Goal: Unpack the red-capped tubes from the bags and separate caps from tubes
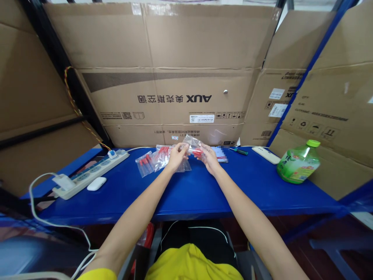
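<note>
Between my two hands, above the blue table, is a clear plastic bag (192, 142) with red pieces inside, too small to name. My left hand (177, 157) pinches the bag's left edge with thumb and fingers. Wrapped around its right side, by the red contents, is my right hand (209, 158). More clear bags (161, 155) with red pieces lie on the table just left of my left hand, partly hidden behind it. One flat bag (145, 163) rests at the far left of that group, several slim red pieces showing in it.
A white power strip (96, 173) and a white rounded case (96, 184) are on the left. Behind my right hand lies a printed sheet (220, 154), beside a teal-handled screwdriver (239, 151). A pale phone-like slab (265, 155) and a green bottle (299, 163) stand right. Cardboard (175, 42) walls the back.
</note>
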The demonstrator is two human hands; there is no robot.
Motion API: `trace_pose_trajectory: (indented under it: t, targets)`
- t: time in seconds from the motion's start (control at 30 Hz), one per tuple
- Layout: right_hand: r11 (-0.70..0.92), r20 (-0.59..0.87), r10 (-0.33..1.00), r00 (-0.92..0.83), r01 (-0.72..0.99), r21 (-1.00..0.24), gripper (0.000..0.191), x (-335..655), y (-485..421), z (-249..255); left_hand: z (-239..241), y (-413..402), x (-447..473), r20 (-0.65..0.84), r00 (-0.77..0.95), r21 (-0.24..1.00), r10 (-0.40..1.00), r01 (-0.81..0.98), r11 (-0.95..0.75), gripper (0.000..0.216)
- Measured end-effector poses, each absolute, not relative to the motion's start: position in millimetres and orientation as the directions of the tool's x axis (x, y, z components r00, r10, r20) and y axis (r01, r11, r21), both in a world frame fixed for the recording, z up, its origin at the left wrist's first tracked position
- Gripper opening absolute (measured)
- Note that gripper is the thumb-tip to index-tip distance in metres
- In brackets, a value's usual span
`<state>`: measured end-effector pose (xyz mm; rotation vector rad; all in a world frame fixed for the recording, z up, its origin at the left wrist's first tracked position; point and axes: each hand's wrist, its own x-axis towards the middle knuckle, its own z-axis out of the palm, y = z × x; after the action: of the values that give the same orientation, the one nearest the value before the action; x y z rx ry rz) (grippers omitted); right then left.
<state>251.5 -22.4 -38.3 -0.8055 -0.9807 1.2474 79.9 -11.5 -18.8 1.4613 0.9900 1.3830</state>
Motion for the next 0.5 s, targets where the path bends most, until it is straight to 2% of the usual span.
trace_pose_trajectory:
  t: [0.13, 0.27, 0.37, 0.5]
  targets:
    - [-0.042, -0.005, 0.997, -0.078, -0.486, -0.873, 0.021, 251, -25, -36, -11, -18, 77, 0.492, -0.074, 0.869, 0.867, 0.109, -0.483, 0.032]
    - [-0.162, -0.071, 0.978, -0.194, -0.513, -0.843, 0.018, 250, -29, -35, -3, -21, 69, 0.612, -0.161, 0.779, 0.774, 0.288, -0.556, 0.030]
    - [-0.183, -0.072, 0.970, -0.234, -0.499, -0.847, 0.017, 247, -31, -36, 1, -22, 65, 0.659, -0.121, 0.717, 0.742, 0.398, -0.572, 0.034]
    - [-0.179, -0.045, 0.963, -0.266, -0.506, -0.844, 0.018, 243, -32, -37, 4, -23, 63, 0.707, -0.065, 0.633, 0.704, 0.502, -0.590, 0.026]
